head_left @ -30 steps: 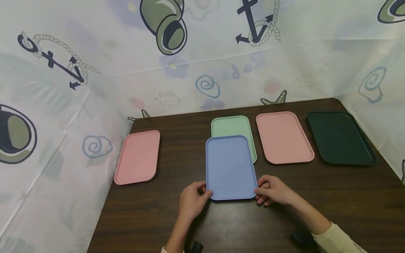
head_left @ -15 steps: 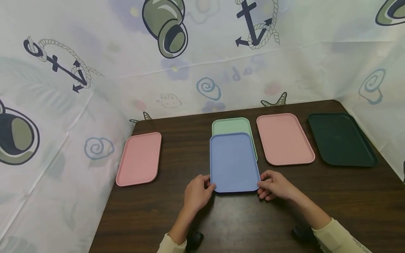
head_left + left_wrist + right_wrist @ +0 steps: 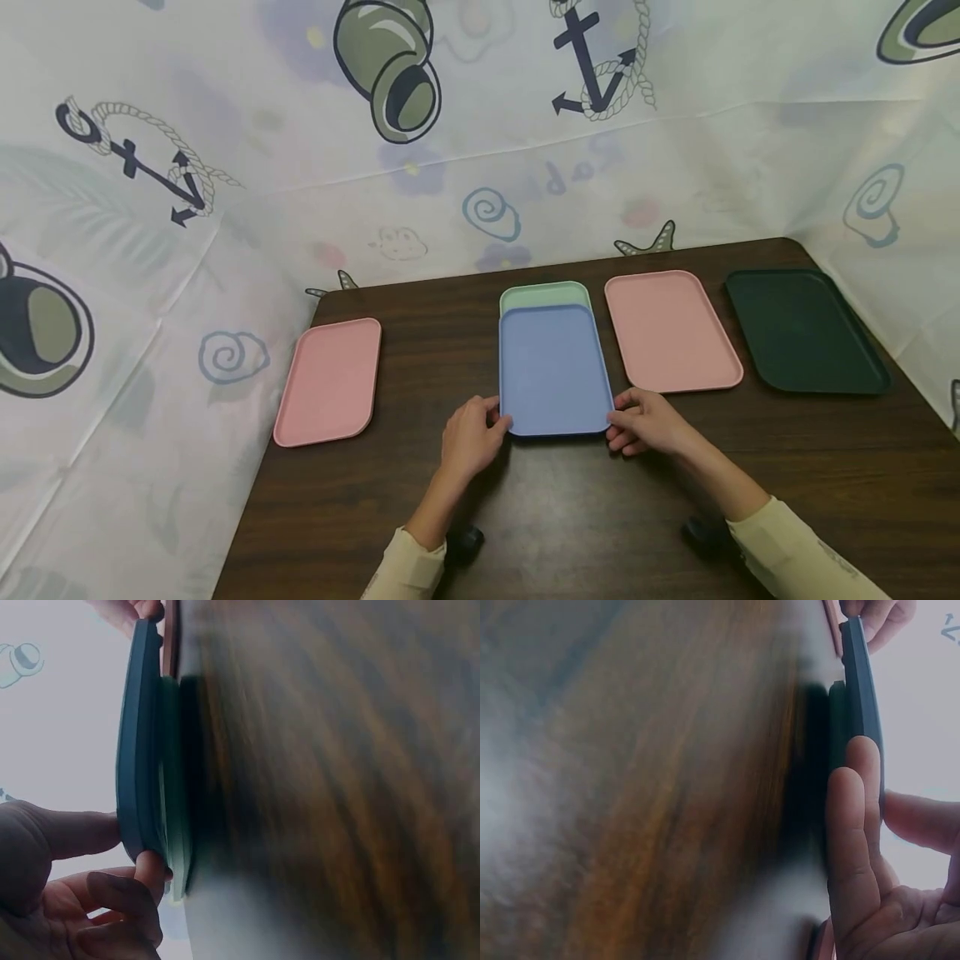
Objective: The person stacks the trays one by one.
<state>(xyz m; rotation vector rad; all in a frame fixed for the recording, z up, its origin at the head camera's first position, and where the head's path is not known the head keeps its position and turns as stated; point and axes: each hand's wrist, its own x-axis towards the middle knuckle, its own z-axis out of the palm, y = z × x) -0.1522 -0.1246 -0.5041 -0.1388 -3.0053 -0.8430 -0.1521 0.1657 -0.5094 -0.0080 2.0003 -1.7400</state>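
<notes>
A blue rectangular tray (image 3: 557,371) is pinched at its two near corners. My left hand (image 3: 472,435) grips the left corner, thumb on top and fingers below, as the left wrist view shows on the tray's edge (image 3: 133,750). At the right corner my right hand (image 3: 647,423) pinches it the same way; in the right wrist view its fingers (image 3: 851,847) lie under the tray. Beneath the blue tray lies a light green tray (image 3: 546,293), mostly hidden, with only its far strip showing from above. In the wrist views the blue tray sits just above the green one.
A pink tray (image 3: 328,383) lies at the left of the dark wooden table (image 3: 360,508). To the right are a lighter pink tray (image 3: 672,332) and a dark green tray (image 3: 806,332). A printed white cloth (image 3: 480,108) hangs behind and at the sides.
Both hands have moved the blue tray away from me and slightly right, so it covers more of the light green tray. The other trays have stayed in place.
</notes>
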